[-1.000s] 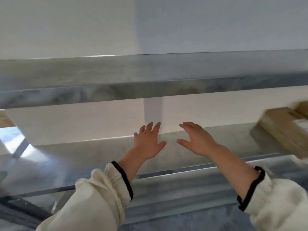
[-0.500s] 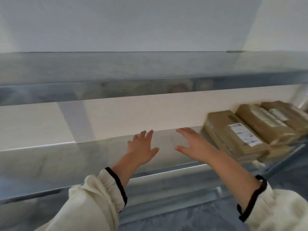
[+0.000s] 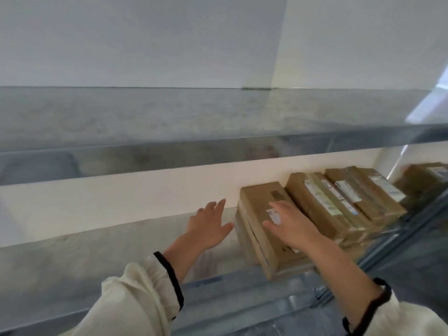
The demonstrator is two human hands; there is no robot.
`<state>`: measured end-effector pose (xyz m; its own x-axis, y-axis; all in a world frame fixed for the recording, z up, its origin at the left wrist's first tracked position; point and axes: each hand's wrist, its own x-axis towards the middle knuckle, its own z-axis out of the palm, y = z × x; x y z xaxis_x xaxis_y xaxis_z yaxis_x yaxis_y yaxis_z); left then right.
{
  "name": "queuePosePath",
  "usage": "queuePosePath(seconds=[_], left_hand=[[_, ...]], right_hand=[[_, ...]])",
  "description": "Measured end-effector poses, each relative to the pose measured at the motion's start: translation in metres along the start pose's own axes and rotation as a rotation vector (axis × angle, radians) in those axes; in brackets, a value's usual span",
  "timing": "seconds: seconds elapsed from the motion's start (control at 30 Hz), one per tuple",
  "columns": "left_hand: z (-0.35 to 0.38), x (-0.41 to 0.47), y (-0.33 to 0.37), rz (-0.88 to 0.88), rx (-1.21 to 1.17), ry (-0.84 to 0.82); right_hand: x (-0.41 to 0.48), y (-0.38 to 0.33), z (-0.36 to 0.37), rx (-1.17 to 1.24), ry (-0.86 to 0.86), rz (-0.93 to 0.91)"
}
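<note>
A gray metal shelf [image 3: 72, 263] runs along a white wall [image 3: 121, 197], with a top shelf [image 3: 169, 122] above it. A brown box [image 3: 260, 209] lies on the right part of the metal shelf, first in a row with other boxes [image 3: 339, 202]. Our right hand [image 3: 293, 226] is over the brown box, fingers straight and apart. We cannot tell if it touches. Our left hand [image 3: 208, 226] is just left of the brown box, fingers apart, holding nothing.

Head-worn wide camera looks forward and down, close over the metal shelf [image 3: 72, 267].
</note>
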<state>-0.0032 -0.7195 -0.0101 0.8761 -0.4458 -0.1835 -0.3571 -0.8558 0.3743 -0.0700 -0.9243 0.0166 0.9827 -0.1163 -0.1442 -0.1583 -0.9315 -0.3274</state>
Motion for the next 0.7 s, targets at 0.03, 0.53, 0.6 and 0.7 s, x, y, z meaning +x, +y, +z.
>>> queuePosePath(seconds=[0.03, 0.53, 0.6, 0.7], left_hand=[[0.002, 0.013, 0.009, -0.004, -0.022, -0.004], [0.043, 0.089, 0.075, -0.221, -0.457, -0.071], [0.045, 0.083, 0.082, -0.273, -0.524, -0.071], [0.056, 0.073, 0.095, -0.352, -0.675, -0.070]], right_hand=[[0.008, 0.008, -0.002, 0.015, -0.010, 0.014], [0.060, 0.072, -0.005, 0.158, -0.102, 0.137], [0.066, 0.075, -0.003, 0.162, -0.100, 0.162], [0.072, 0.075, 0.001, 0.157, -0.082, 0.171]])
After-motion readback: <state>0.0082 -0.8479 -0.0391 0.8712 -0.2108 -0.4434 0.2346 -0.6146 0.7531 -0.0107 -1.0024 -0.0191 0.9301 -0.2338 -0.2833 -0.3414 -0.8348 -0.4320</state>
